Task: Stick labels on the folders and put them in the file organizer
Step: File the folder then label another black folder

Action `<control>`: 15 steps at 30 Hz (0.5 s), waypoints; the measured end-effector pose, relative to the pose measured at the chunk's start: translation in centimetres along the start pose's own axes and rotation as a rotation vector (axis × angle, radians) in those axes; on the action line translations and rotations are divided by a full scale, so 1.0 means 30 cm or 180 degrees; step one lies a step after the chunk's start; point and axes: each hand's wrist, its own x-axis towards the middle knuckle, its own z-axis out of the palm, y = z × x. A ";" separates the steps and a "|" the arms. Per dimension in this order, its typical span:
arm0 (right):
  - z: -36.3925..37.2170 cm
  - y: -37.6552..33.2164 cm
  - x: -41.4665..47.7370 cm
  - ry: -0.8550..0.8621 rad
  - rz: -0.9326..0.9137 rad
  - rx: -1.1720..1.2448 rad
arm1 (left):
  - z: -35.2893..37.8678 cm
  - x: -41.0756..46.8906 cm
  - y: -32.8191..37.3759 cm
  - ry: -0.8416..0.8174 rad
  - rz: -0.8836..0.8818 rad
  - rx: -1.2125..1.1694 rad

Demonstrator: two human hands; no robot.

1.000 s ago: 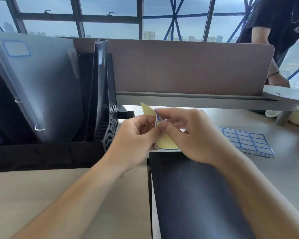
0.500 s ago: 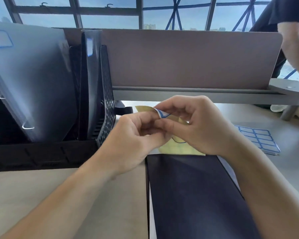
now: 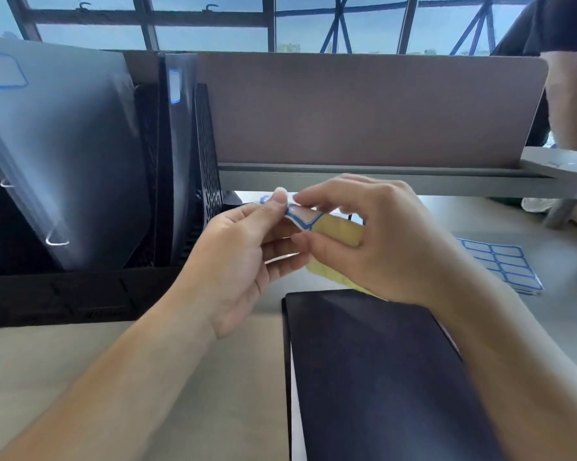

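Note:
My left hand (image 3: 243,254) pinches a blue-bordered white label (image 3: 298,216), partly peeled up from a yellow backing sheet (image 3: 338,229) that my right hand (image 3: 377,241) holds curled. Both hands hover above the far end of a dark folder (image 3: 380,371) lying flat on the table. At the left stands the black mesh file organizer (image 3: 207,154), with a translucent grey folder (image 3: 64,154) and a dark folder (image 3: 174,134) upright in it, each bearing a blue-bordered label.
A sheet of blue-bordered labels (image 3: 500,261) lies on the table at the right. A brown desk partition (image 3: 363,108) runs across behind the hands. Another person's arm (image 3: 563,101) reaches down at the far right, beyond the partition.
The label has come further off the backing, which my right hand has bent over. Both hands rose a little and the view shifted left and down.

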 end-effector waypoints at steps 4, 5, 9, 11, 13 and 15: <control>-0.013 -0.006 -0.001 0.0024 -0.0081 -0.0017 | 0.014 -0.008 -0.015 0.0048 0.0628 0.0215; -0.014 -0.010 -0.001 -0.0029 -0.0112 0.0011 | 0.018 -0.011 -0.019 0.0042 0.0756 0.0259; -0.024 -0.026 -0.004 -0.0149 -0.0240 0.0286 | 0.020 -0.011 -0.027 -0.0055 0.1046 0.0135; -0.032 -0.027 -0.004 -0.0151 -0.0236 0.0354 | 0.019 -0.011 -0.031 -0.0197 0.1146 0.0065; -0.033 -0.026 -0.005 -0.0119 -0.0245 0.0343 | 0.021 -0.014 -0.036 -0.0317 0.1232 0.0104; -0.031 -0.026 -0.007 -0.0085 -0.0304 0.0281 | 0.020 -0.012 -0.042 -0.0353 0.1308 0.0194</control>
